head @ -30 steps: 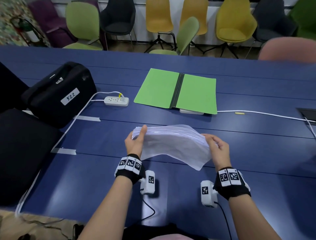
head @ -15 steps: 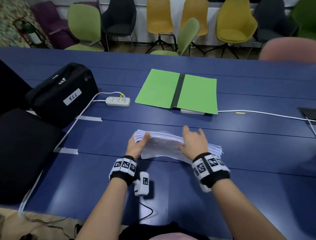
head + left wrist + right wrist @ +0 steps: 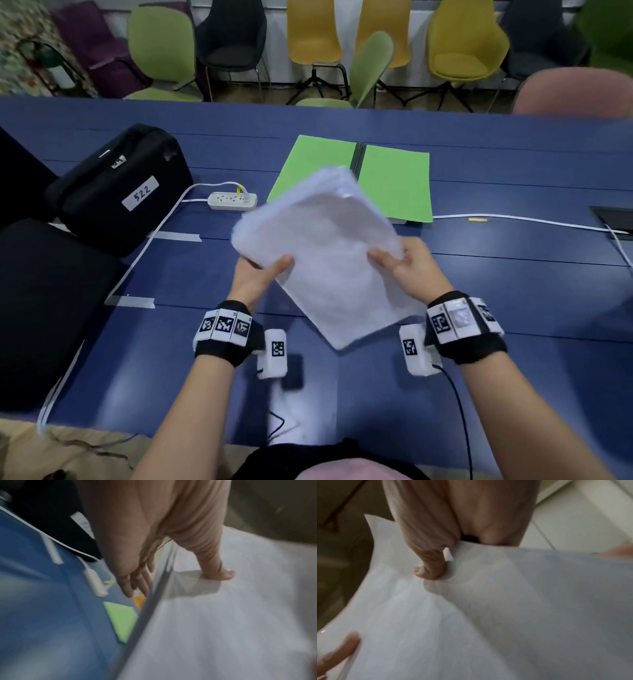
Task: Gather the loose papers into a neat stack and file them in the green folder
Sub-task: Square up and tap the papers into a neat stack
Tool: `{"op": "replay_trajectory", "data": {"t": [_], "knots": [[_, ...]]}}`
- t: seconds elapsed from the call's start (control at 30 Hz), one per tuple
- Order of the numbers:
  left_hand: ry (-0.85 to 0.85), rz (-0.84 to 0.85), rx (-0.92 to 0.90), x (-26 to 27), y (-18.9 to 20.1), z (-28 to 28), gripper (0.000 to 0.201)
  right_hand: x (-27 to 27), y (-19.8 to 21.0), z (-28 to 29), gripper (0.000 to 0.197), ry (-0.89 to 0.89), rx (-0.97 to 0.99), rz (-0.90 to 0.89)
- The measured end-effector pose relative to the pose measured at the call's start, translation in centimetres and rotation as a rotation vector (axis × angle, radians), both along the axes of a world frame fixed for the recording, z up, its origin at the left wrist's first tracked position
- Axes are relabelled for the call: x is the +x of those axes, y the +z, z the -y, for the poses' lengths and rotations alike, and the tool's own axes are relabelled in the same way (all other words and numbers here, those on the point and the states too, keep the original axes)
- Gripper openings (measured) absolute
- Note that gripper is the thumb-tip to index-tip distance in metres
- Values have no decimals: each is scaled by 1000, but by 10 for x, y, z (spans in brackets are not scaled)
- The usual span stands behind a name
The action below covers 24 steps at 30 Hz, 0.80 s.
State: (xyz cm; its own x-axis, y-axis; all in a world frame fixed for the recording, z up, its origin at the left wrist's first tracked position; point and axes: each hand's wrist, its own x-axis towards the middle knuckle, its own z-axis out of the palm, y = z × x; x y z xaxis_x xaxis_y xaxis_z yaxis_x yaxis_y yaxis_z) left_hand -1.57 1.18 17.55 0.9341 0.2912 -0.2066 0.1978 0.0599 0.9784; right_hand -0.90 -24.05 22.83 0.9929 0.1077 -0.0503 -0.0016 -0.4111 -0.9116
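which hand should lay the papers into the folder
Probably both, led by the right. The left hand and right hand each grip the papers, and the open folder lies ahead, slightly right.

One paper stack, one folder (open), two hands.

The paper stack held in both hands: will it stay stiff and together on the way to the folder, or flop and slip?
Probably floppy: the paper stack curves between the left hand and right hand. Sheets may slide, since its edges look uneven and nothing visibly binds them. It seems light enough for thumb pinches.
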Motion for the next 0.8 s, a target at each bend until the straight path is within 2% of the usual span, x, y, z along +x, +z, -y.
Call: {"op": "replay_trajectory", "data": {"t": [0.03,0.1,0.2,0.23,0.3,0.37,0.4,0.43,0.47,0.5,0.53,0.63,0.67,0.73,0.8], "knots": [[-10,57,-19,-1,16,8,35,-3,7,1,12,-32,178,29],[7,180,-65,-5,37,22,40,-6,13,1,7,-91,371,84],[14,239,-84,-9,42,32,43,-5,-4,0,21,-125,357,91],[-1,210,-76,-10,36,34,40,-6,-15,1,19,-115,338,57],[-38,140,-47,-12,25,36,32,-9,-36,5,25,-89,365,-39],[-77,113,-48,-13,21,38,25,-13,-41,8,20,-109,431,-90],[-86,115,-55,-13,22,39,22,-15,-38,8,27,-123,450,-90],[-94,122,-68,-12,26,40,20,-15,-35,9,45,-140,451,-64],[-89,138,-77,-10,28,41,23,-14,-31,10,62,-156,448,-32],[-76,160,-82,-9,30,41,32,-13,-29,9,68,-156,461,-3],[-55,179,-82,-7,31,43,39,-9,-29,9,65,-175,470,11],[51,114,-146,-5,31,50,30,-5,-26,2,55,-262,544,11],[76,91,-161,-5,31,52,34,-5,-24,-1,51,-278,561,25],[116,92,-170,-3,33,56,30,-1,-20,-5,37,-314,520,77],[150,135,-154,-2,36,59,30,0,-16,-5,36,-323,492,94]]}}
